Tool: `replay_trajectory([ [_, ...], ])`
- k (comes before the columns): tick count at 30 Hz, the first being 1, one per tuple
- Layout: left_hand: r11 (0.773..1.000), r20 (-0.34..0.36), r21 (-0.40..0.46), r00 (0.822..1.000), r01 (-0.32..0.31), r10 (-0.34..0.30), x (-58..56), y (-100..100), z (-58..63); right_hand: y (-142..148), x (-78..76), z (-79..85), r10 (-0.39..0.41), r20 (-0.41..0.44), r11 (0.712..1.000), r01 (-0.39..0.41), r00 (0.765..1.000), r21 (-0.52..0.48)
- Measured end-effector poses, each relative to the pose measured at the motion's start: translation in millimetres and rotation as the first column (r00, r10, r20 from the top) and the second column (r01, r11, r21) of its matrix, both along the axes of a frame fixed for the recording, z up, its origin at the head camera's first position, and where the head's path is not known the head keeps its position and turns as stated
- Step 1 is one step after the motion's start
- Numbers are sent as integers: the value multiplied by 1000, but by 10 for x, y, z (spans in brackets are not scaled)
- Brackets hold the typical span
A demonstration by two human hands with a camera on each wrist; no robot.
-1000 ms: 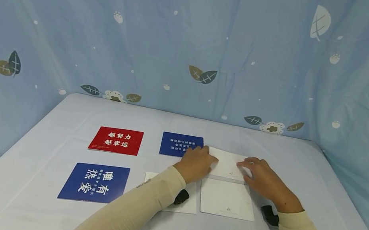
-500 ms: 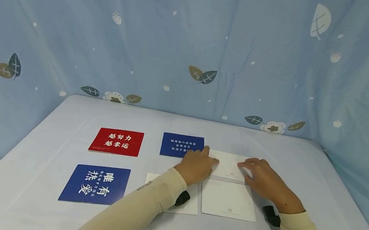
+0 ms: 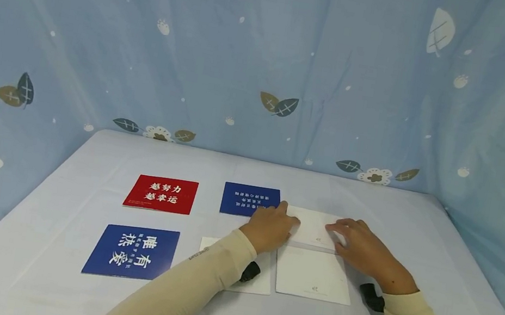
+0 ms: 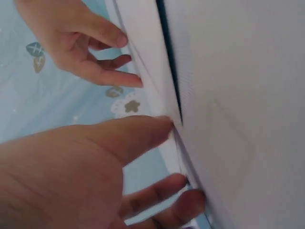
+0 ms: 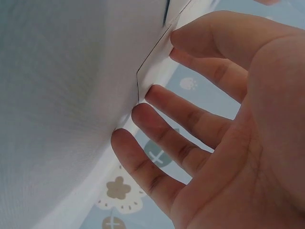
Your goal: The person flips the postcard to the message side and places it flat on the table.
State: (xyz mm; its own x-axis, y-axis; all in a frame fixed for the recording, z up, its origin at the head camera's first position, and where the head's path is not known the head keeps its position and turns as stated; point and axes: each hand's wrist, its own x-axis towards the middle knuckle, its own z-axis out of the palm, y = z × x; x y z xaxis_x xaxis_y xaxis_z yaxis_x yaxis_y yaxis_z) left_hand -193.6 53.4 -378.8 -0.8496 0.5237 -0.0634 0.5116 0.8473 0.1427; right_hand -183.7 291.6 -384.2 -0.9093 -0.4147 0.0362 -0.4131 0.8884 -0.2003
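Observation:
A white card [image 3: 312, 228] with a small printed mark lies on the table between both hands. My left hand [image 3: 267, 230] touches its left side, thumb and fingers spread apart; in the left wrist view that thumb [image 4: 152, 129] meets the card's edge. On the opposite side my right hand [image 3: 361, 250] rests its fingertips at the card's right edge, fingers extended in the right wrist view. Just below lies a second white card [image 3: 313, 277]. A third white card [image 3: 258, 285] is partly hidden under the left forearm. The left hand overlaps a corner of a blue card [image 3: 246, 196].
At the left of the white-covered table [image 3: 47, 235] lie a red card [image 3: 162, 193] and a larger blue card [image 3: 130, 252], both with white lettering. A blue leaf-patterned curtain [image 3: 201, 44] rises behind and beside the table. A dark wrist-worn piece [image 3: 372, 297] hangs under the right wrist.
The far white card, tilted up slightly at its near edge a second ago, now lies flatter. Both hands have barely moved.

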Motion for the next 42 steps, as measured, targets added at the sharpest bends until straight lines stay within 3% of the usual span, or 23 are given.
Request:
replay_trajectory([
  [5, 1000, 13, -24, 1000, -2, 2, 29, -80, 72, 11, 4, -46, -1, -2, 1000, 1, 1000, -1],
  [9, 999, -35, -31, 999, 22, -23, 23, -222, 193, 13, 17, -32, -3, -31, 1000, 3, 1000, 2],
  [12, 998, -55, -38, 998, 42, -44, -29, -397, 220, 4, 20, -17, -2, -43, 1000, 1, 999, -10],
  [23, 997, 38, -78, 999, 3, 0, -193, -978, 219, 14, 2, -24, -3, -40, 1000, 2, 999, -24],
  [33, 991, 134, -97, 986, -92, 104, -159, -1255, 105, -35, 34, 41, -21, -3, 997, 21, 1000, -68],
  [37, 995, 127, -70, 988, -77, 85, -122, -1288, 92, -138, 51, 104, -10, -41, 997, 7, 999, -72],
  [42, 995, 62, -78, 996, -57, 62, -96, -1332, 87, -455, 12, 192, 28, -42, 994, -32, 999, -101],
])
